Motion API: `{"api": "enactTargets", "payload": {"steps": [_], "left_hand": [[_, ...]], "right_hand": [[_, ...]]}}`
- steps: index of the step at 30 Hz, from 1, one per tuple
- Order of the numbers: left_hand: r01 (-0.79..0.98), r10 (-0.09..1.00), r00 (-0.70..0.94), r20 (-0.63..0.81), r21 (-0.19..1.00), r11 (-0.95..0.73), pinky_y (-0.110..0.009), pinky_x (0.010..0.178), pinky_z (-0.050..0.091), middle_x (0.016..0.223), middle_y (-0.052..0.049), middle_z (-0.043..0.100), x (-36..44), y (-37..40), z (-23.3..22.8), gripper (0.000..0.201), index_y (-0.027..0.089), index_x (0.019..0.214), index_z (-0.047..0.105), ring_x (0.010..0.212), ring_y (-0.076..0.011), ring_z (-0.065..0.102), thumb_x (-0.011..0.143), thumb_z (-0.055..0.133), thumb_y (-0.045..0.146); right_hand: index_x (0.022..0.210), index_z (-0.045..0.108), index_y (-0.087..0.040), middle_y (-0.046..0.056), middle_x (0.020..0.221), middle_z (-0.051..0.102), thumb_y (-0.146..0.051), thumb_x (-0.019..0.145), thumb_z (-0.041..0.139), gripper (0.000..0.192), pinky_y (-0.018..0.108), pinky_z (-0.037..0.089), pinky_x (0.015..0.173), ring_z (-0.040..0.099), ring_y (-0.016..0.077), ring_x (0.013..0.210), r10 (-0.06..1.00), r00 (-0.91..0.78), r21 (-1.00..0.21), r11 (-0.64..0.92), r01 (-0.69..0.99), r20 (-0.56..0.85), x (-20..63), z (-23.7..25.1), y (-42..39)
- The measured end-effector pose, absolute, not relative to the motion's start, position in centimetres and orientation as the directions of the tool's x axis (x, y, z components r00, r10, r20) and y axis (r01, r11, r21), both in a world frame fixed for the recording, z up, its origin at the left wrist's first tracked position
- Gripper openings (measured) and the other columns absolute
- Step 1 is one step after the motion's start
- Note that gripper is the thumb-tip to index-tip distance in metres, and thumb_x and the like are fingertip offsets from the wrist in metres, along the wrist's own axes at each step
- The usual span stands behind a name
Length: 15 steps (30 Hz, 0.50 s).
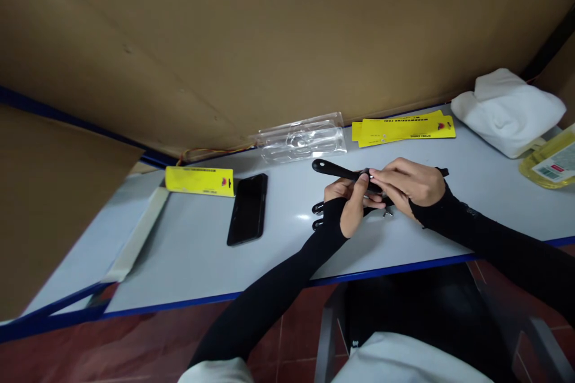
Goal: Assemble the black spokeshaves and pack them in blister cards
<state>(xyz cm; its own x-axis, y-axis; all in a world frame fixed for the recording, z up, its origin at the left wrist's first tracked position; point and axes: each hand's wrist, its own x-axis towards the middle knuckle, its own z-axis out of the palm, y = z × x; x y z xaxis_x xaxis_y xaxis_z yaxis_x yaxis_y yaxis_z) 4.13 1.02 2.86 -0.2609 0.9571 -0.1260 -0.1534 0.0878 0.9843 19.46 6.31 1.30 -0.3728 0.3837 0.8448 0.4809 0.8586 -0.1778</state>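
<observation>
Fingers of both hands are closed on a black tool handle [335, 170], held just above the table [193, 239]: the left hand [348, 203] grips it from below, the right hand [406, 185] pinches it from above. Its long axis runs left to right, the rounded end jutting past the left hand. More black handles [318, 215] lie beneath. A clear blister pack [303, 140], yellow cards [404, 127] with unreadable lettering, a phone [248, 208], a white cloth [507, 109] and a bottle [550, 161] are set around
</observation>
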Motion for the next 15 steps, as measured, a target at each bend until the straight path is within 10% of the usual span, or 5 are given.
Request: {"api": "enactTargets", "payload": {"steps": [7,15], "left_hand": [[-0.115,0.968,-0.241,-0.074,0.992,0.047,-0.027,0.034,0.054,0.059,-0.004,0.069,4.31,0.89,2.04,0.054,0.011,0.094,0.07,0.045,-0.0223,0.07,0.079,0.08,0.062],[-0.147,0.973,-0.213,-0.093,0.987,0.062,-0.029,0.032,0.055,0.067,-0.007,0.072,4.41,0.97,2.01,0.055,0.011,0.093,0.069,0.051,-0.0239,0.072,0.075,0.082,0.061]], "right_hand": [[0.092,0.082,-0.02,0.003,0.081,0.077,-0.016,0.099,0.067,0.017,0.025,0.051,0.06,0.068,0.0126,0.068,0.36,-0.349,-0.133,0.837,0.531,0.865,19.2,1.82,5.52],[0.101,0.083,-0.023,0.001,0.083,0.075,-0.028,0.097,0.072,0.012,0.024,0.051,0.061,0.06,0.0096,0.06,0.704,-0.338,-0.595,0.71,0.376,0.625,19.37,1.46,5.48]]}}
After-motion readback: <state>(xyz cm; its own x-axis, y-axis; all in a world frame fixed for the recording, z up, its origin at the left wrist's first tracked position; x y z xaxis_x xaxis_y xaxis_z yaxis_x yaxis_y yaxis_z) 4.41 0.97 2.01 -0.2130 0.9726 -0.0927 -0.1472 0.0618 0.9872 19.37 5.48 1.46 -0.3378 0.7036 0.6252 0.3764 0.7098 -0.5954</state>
